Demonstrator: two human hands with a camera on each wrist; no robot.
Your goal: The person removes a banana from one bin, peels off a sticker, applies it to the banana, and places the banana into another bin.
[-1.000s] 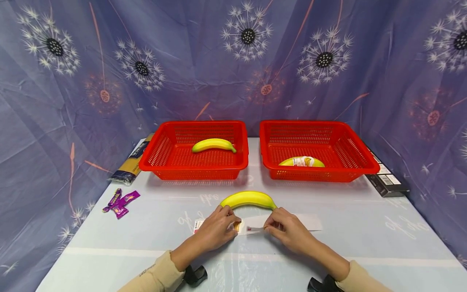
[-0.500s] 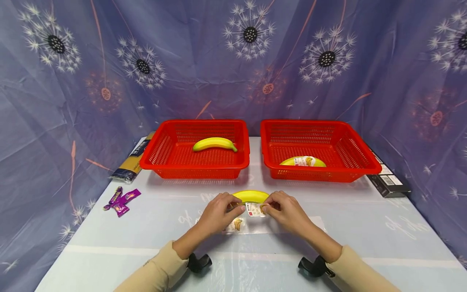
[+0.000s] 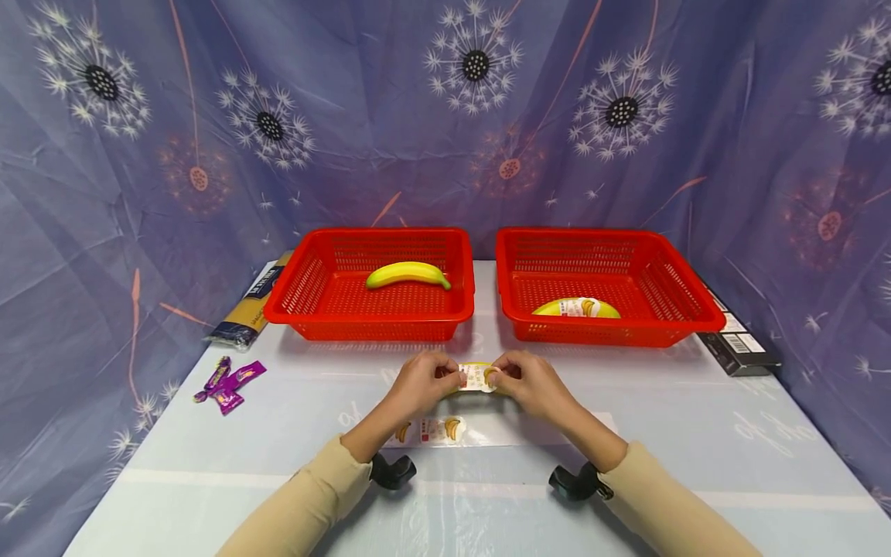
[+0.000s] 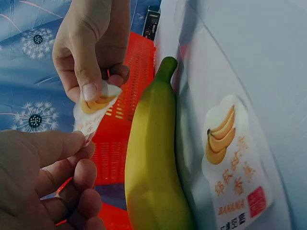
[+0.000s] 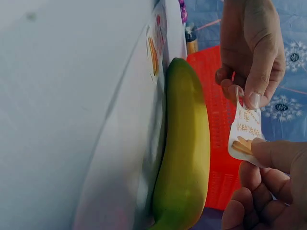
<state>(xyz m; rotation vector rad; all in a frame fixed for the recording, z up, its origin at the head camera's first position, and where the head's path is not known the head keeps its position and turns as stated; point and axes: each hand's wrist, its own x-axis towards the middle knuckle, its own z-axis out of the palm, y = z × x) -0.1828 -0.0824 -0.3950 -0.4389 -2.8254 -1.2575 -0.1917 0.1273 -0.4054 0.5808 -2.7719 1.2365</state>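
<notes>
I see each grip, left hand (image 3: 423,383) and right hand (image 3: 530,384), pinching one sticker (image 3: 477,377) over the banana (image 4: 156,167) on the counter (image 3: 696,456); sheet label (image 4: 234,167) reads "BANANA".

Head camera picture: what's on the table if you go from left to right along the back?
Pasta packet → left red basket with a bare banana → right red basket with a stickered banana → dark box.

A pale blue table (image 3: 696,464) stands before a draped purple-blue cloth backdrop (image 3: 139,193) printed with white dandelion heads.
</notes>
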